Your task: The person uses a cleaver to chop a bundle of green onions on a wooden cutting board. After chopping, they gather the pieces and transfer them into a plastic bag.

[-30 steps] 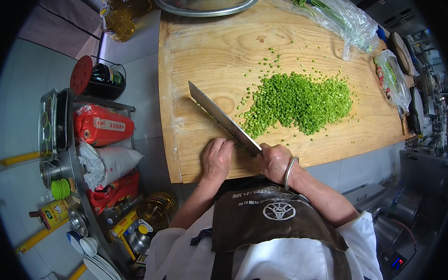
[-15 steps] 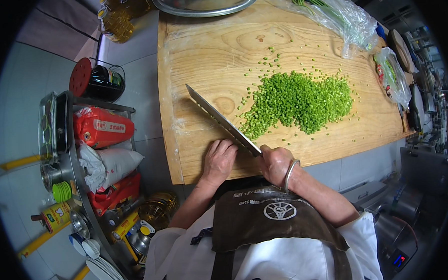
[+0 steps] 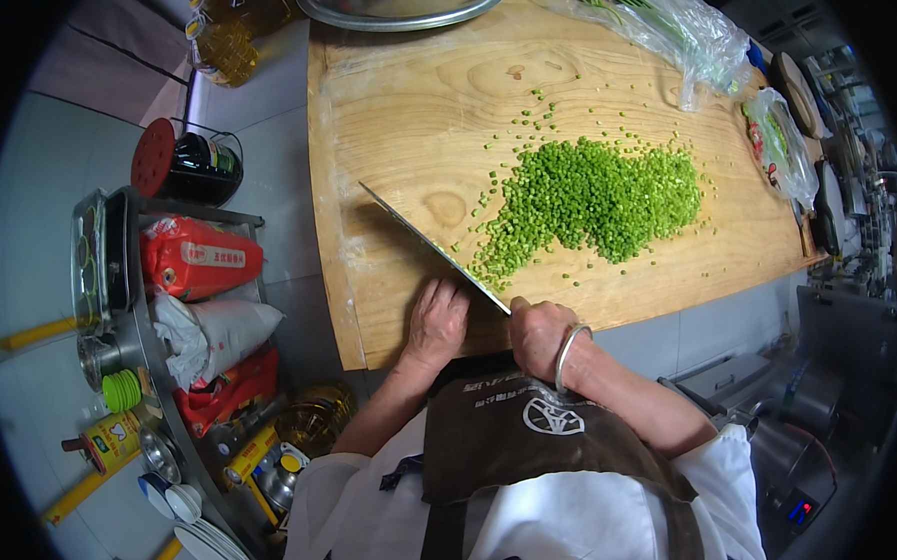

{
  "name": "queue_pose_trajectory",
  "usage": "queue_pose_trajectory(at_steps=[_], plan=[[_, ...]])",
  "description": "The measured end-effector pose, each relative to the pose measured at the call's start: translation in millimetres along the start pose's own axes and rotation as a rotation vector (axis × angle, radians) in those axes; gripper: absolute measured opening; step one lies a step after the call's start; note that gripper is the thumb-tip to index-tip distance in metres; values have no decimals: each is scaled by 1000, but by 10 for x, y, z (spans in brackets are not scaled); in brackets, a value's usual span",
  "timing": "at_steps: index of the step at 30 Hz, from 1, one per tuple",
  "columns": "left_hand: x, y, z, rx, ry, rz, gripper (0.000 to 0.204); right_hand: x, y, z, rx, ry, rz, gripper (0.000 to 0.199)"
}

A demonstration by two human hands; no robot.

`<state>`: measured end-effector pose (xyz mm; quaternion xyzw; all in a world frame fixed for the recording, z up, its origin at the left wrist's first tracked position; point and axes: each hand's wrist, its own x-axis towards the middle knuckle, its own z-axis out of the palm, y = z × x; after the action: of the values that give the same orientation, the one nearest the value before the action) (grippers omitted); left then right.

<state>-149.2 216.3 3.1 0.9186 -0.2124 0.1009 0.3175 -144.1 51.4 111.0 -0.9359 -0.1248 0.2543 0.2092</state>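
My right hand [image 3: 540, 339], with a bangle at the wrist, is closed round the handle of a cleaver [image 3: 422, 236]. The blade stands nearly on edge and slants up to the far left over the wooden board [image 3: 391, 102]. Left of the blade, close beside it, my left hand [image 3: 436, 324] rests at the board's near edge. Its fingers are bent and held together; whatever lies under them is hidden. Right of the blade spreads a heap of finely chopped green stalks [image 3: 590, 199], apparently scallions or garlic shoots. Loose bits lie scattered round the heap.
A metal basin [image 3: 407, 20] stands at the board's far edge. Plastic bags with greens [image 3: 704, 59] and another vegetable bag [image 3: 783, 155] lie at the right. A steel shelf on the left bears red sacks [image 3: 202, 259], a white sack [image 3: 225, 330] and dishes [image 3: 215, 552].
The cleaver has shifted slightly left and its blade stands more on edge, showing less of its side. My right hand has moved a little left with it. My left hand has hardly moved.
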Motion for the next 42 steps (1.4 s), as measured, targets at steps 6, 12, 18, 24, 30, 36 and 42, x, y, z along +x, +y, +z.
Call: queue_pose_trajectory(at_steps=[6,12,18,24,30,36,42], plan=[[-8,-3,2,-32,15,2,11,-36,74,24,44,21,-43,10],[-36,-57,44,-8,37,22,13,17,-166,-150,-48,-184,70,14],[-29,-30,-11,-11,-5,6,13,65,-14,-13,20,-41,1,14],[-70,-93,24,32,32,32,13,58,-124,6,-14,-34,-10,10],[-11,-69,-88,-67,15,20,11,171,-34,22,75,101,-71,7],[377,236,-952,-55,330,108,26,-34,296,-193,-205,367,-252,6],[914,146,-1289,155,-147,-32,66,-180,571,-341,-375,543,-271,10]])
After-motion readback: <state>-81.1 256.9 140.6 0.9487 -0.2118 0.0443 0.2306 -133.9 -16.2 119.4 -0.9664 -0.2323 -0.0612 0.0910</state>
